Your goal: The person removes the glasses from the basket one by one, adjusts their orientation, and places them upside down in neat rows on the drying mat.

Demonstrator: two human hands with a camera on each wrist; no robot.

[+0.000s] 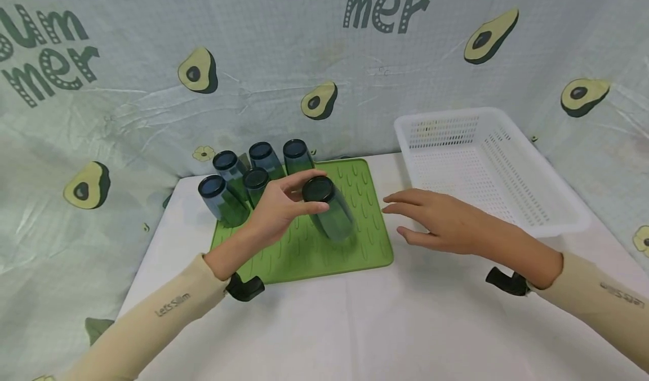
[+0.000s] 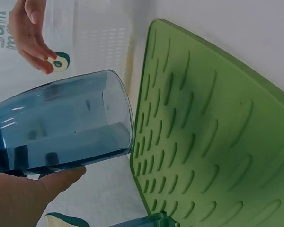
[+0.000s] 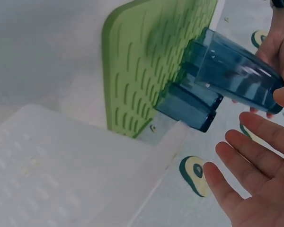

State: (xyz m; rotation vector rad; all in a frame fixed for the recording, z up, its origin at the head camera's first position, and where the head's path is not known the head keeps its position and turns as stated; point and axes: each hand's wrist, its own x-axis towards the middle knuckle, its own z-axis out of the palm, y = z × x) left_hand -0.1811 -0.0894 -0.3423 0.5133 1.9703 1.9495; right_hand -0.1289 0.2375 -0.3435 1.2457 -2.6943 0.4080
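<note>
My left hand (image 1: 276, 206) grips a translucent blue drinking glass (image 1: 332, 217) near its dark base, thumb on one side and fingers on the other. The glass is upside down and slightly tilted, its mouth facing the green ridged mat (image 1: 365, 257); in the left wrist view the rim of the glass (image 2: 118, 111) overlaps the mat's edge. To the right of the glass, my right hand (image 1: 438, 220) hovers with fingers spread and nothing in it. Several more upside-down glasses (image 1: 230, 206) stand in a cluster on the left back part of the mat, one partly hidden behind my left hand.
A white perforated plastic basket (image 1: 560, 200) sits at the right, behind my right hand. The white-covered table (image 1: 324, 324) extends in front of the mat. A curtain printed with avocados (image 1: 243, 48) hangs close behind the table and along its sides.
</note>
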